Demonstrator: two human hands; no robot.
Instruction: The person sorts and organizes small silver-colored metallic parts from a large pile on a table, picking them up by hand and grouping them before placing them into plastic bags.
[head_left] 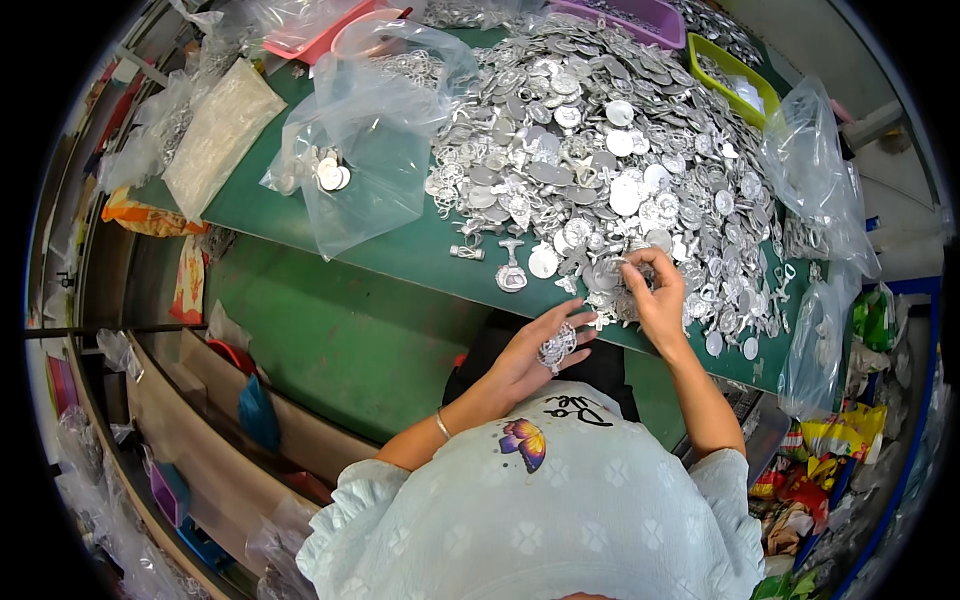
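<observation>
A large heap of silver metal pieces [625, 195], mostly round medallions and small ornaments, covers the middle and right of the green table [400, 262]. My left hand [525, 360], just off the table's near edge, cups a few openwork silver medallions [557, 347] against its fingers. At the heap's near edge my right hand [660, 300] has thumb and forefinger brought together among the pieces; what they pinch, if anything, is too small to tell. Left of the heap lie a bottle-opener-shaped piece [511, 268] and a small cylindrical piece [466, 252].
A clear plastic bag [375, 190] with round pieces lies at left, beside a flat translucent pack [222, 140]. Pink [318, 38], purple [640, 25] and yellow-green [735, 80] bins line the far side. More clear bags [815, 170] hang at the right edge.
</observation>
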